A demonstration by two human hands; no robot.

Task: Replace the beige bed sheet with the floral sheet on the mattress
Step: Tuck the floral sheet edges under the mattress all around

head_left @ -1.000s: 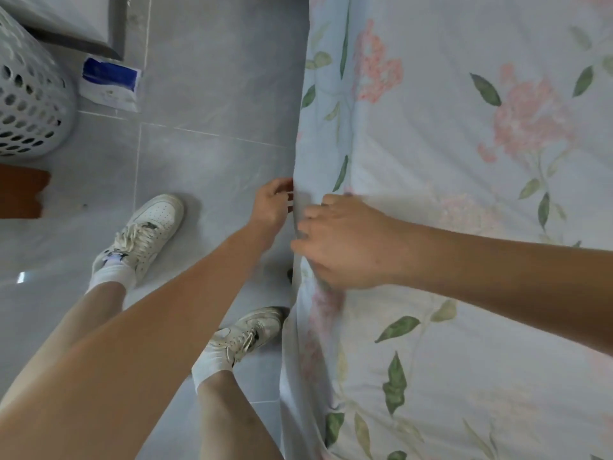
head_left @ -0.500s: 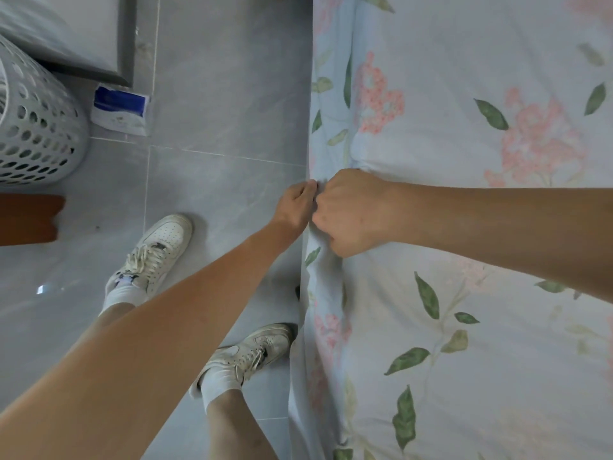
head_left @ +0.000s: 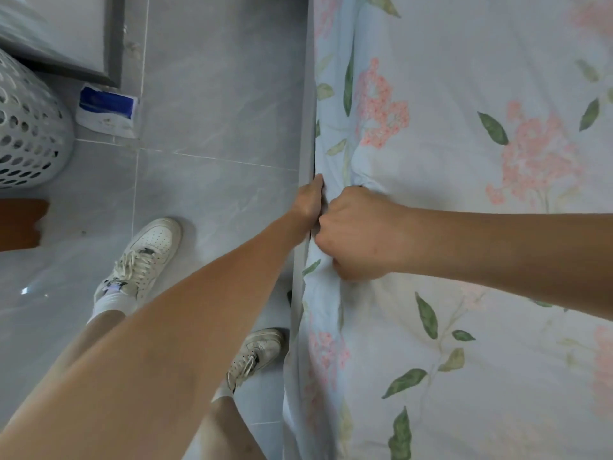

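The floral sheet (head_left: 464, 227), pale blue with pink blossoms and green leaves, filled the whole side of the view from 12 round to 6 o'clock, spread over the mattress with its edge bunched in long folds along the bed's side. The grey tiled floor (head_left: 215, 94) took up the half from 7 to 11 o'clock. A grey strip of the bed frame (head_left: 306, 111) ran between floor and sheet. At 9 o'clock stood a white perforated laundry basket (head_left: 30, 127), and just beside it toward 10 o'clock a white packet with a blue band (head_left: 106, 112) lay on the tiles. The person's two white sneakers showed below, one (head_left: 146, 257) at about 8 o'clock and the other (head_left: 255, 353) near 6 o'clock, close against the bed. Near the centre, the right hand (head_left: 358, 232) was balled into a fist at the mattress edge, its fingers curled tightly round a gathered fold of the sheet. Touching it on the 9 o'clock side, the left hand (head_left: 308, 200) lay along the gap between frame and sheet; its fingers were hidden in the gap, so I could not tell whether they gripped the cloth or merely pressed it.
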